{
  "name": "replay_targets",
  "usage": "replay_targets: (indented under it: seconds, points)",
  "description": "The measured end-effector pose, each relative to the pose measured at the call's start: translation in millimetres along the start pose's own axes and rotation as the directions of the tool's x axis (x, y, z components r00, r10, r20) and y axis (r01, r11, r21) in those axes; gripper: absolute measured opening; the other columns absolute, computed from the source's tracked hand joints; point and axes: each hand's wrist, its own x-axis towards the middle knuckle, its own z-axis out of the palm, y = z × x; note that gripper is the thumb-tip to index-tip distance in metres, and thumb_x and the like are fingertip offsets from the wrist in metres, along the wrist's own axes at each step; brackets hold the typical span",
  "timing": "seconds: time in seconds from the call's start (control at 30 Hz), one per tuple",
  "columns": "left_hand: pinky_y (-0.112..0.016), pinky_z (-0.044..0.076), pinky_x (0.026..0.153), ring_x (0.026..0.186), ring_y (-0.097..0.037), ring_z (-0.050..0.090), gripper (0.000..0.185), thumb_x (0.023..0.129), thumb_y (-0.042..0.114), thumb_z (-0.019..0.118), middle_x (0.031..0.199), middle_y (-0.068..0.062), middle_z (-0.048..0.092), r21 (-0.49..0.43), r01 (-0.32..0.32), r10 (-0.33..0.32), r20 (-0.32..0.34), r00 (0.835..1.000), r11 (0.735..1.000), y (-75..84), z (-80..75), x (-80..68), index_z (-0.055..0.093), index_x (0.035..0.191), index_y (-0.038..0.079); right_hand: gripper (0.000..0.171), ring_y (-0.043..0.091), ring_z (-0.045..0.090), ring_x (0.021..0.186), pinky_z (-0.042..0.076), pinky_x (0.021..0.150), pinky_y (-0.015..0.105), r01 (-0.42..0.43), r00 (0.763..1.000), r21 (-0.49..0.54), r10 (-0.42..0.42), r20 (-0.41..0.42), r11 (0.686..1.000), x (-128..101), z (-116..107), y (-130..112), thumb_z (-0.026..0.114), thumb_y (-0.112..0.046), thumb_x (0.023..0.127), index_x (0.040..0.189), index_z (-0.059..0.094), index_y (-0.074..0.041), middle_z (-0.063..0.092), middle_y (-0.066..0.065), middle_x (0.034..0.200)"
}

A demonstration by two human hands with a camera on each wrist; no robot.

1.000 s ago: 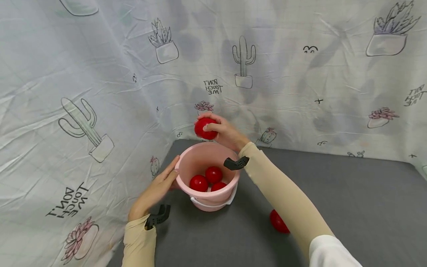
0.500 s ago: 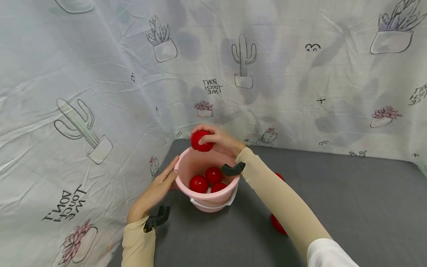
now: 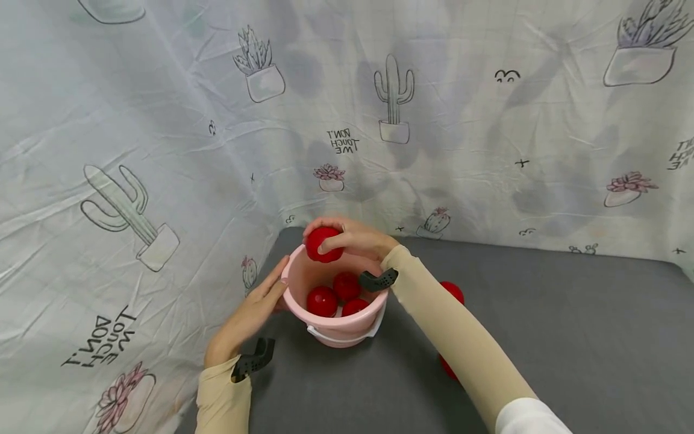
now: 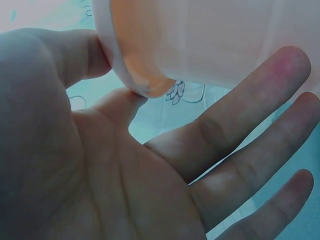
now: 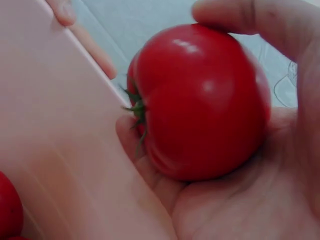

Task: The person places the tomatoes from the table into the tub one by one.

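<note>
A pink bucket (image 3: 347, 328) stands on the grey table near the back left corner, with three red tomatoes (image 3: 322, 300) inside. My right hand (image 3: 352, 238) grips another red tomato (image 3: 323, 244) just over the bucket's far rim; the right wrist view shows that tomato (image 5: 200, 102) cupped in my fingers beside the pink wall (image 5: 55, 150). My left hand (image 3: 255, 310) lies flat against the bucket's left side, fingers straight, and the left wrist view shows the palm (image 4: 125, 185) under the rim (image 4: 130, 75).
Two more red tomatoes lie on the table right of the bucket, one (image 3: 453, 292) behind my right forearm and one (image 3: 446, 366) partly hidden under it. A cactus-print cloth (image 3: 162, 150) hangs close behind and to the left. Grey tabletop (image 3: 569, 337) stretches to the right.
My right hand has lowered the tomato from well above the bucket down to its far rim. The left hand has stayed on the bucket's side.
</note>
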Motion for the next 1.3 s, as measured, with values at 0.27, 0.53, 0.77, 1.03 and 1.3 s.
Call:
replay_targets:
  seconds: [0.27, 0.53, 0.77, 1.03, 1.3]
  points:
    - [-0.057, 0.047, 0.109, 0.130, -0.035, 0.057, 0.060, 0.109, 0.045, 0.039, 0.168, -0.007, 0.025, -0.002, 0.003, -0.003, -0.009, 1.000, 1.000, -0.8, 2.4, 0.4, 0.013, 0.162, 0.041, 0.049, 0.026, 0.057, 0.118, 0.057, 0.094, 0.037, -0.077, 0.996, -0.101, 0.080, 0.030, 0.992, -3.8, 1.4, -0.5, 0.070, -0.016, 0.085, 0.132, 0.057, -0.012, 0.062, 0.009, 0.127]
    - [-0.054, 0.050, 0.107, 0.130, -0.033, 0.056, 0.059, 0.108, 0.045, 0.039, 0.168, -0.006, 0.024, 0.029, 0.000, 0.000, -0.015, 1.000, 1.000, -1.9, 0.0, -0.4, 0.013, 0.162, 0.043, 0.054, 0.026, 0.056, 0.121, 0.057, 0.095, 0.040, -0.152, 0.987, -0.100, 0.157, 0.044, 0.983, -2.8, 5.4, 0.9, 0.075, -0.017, 0.081, 0.132, 0.058, -0.018, 0.061, 0.008, 0.129]
    - [-0.056, 0.049, 0.107, 0.130, -0.033, 0.056, 0.058, 0.108, 0.047, 0.038, 0.168, -0.005, 0.024, 0.033, -0.009, 0.010, -0.017, 1.000, 0.999, -3.2, -2.0, 1.9, 0.014, 0.161, 0.044, 0.054, 0.026, 0.056, 0.121, 0.056, 0.098, 0.038, -0.171, 0.983, -0.083, 0.176, 0.059, 0.982, -1.0, 5.9, 3.9, 0.075, -0.017, 0.081, 0.133, 0.057, -0.016, 0.061, 0.008, 0.131]
    - [-0.058, 0.048, 0.107, 0.134, -0.037, 0.053, 0.059, 0.109, 0.047, 0.036, 0.170, -0.006, 0.021, 0.021, -0.023, 0.023, -0.006, 1.000, 1.000, -4.4, -1.4, 2.7, 0.013, 0.163, 0.040, 0.055, 0.026, 0.055, 0.123, 0.055, 0.100, 0.040, -0.217, 0.974, -0.055, 0.220, 0.059, 0.975, -0.9, 7.3, 4.4, 0.075, -0.016, 0.082, 0.134, 0.056, -0.016, 0.060, 0.009, 0.132]
    - [-0.057, 0.048, 0.108, 0.132, -0.037, 0.056, 0.058, 0.109, 0.047, 0.034, 0.170, -0.005, 0.018, 0.019, -0.036, 0.036, 0.001, 0.999, 0.999, -4.2, -0.7, 3.4, 0.012, 0.162, 0.040, 0.050, 0.030, 0.054, 0.129, 0.048, 0.110, 0.050, -0.167, 0.984, -0.010, 0.168, 0.057, 0.986, -1.9, 7.9, 1.4, 0.069, -0.022, 0.090, 0.137, 0.055, -0.010, 0.058, 0.013, 0.138]
